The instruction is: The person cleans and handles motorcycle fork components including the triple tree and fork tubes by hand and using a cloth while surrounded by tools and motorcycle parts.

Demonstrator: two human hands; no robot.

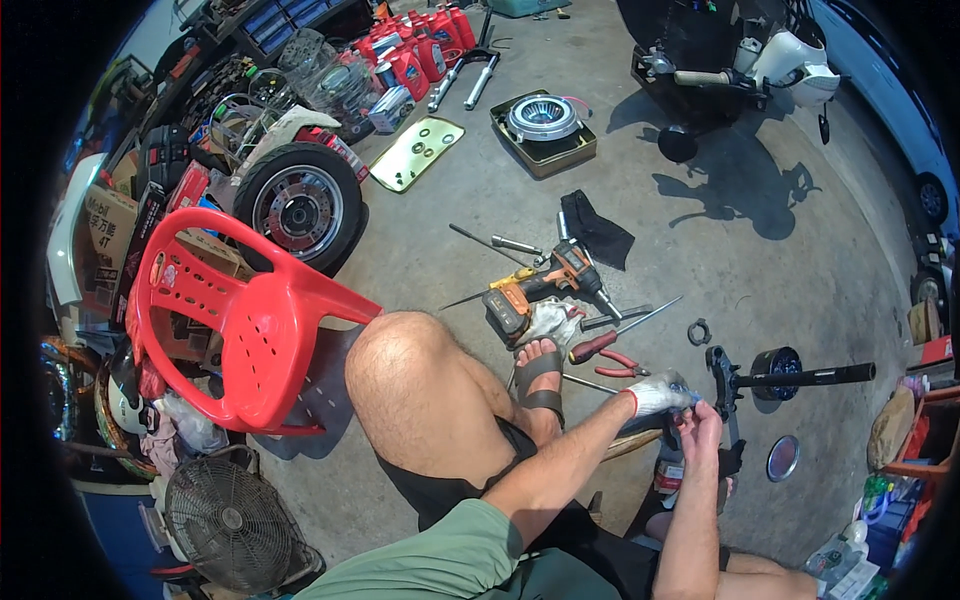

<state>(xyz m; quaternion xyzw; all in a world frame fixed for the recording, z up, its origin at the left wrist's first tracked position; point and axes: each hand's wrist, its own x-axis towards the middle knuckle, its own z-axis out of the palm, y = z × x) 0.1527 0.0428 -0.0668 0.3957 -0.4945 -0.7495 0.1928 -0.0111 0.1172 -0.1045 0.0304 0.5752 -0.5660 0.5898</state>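
My left hand (656,394), in a white work glove with a red cuff, meets my bare right hand (698,430) low at the right of centre. The fingers of both are closed together around something small and bluish, too hidden to name. Just beyond them a black steering stem (800,378) with a clamp at its near end lies beside a round black part (776,366). Red-handled pliers (624,366), a screwdriver (592,347) and an orange-and-black cordless impact driver (573,270) are on the floor ahead of my left hand. A dark ring (699,331) lies near the stem.
A red plastic chair (265,340), a wheel with tyre (298,205) and a fan (232,517) stand at the left. Farther off are a yellowish tray (400,178) and a box with a round metal part (542,120). A scooter (745,65) stands at the far right.
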